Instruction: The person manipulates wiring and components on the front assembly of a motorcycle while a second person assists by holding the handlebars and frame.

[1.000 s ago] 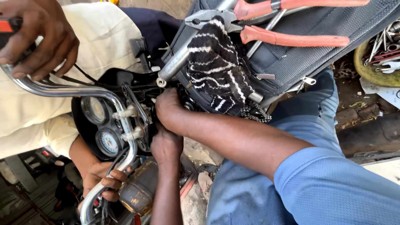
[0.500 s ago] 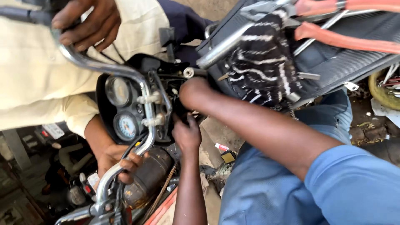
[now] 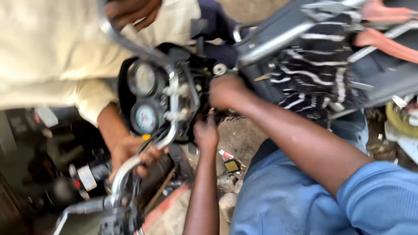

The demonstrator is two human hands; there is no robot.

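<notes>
Honestly, both hands, the right hand and left hand, are buried behind the motorcycle's gauge cluster under the chrome handlebar; can't tell their grip. Looks rigid, heavy, awkward; grab the bar.

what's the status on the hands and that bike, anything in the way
Right hand and left hand both pressed in behind the twin gauges, grips hidden. Co-worker's hand holds the chrome handlebar. Striped cloth crowds the right forearm.

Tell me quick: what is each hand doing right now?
Left hand: reaching up into the motorcycle's steering head; grip cannot be told.
Right hand: curled against the same spot; what it holds cannot be told.
</notes>
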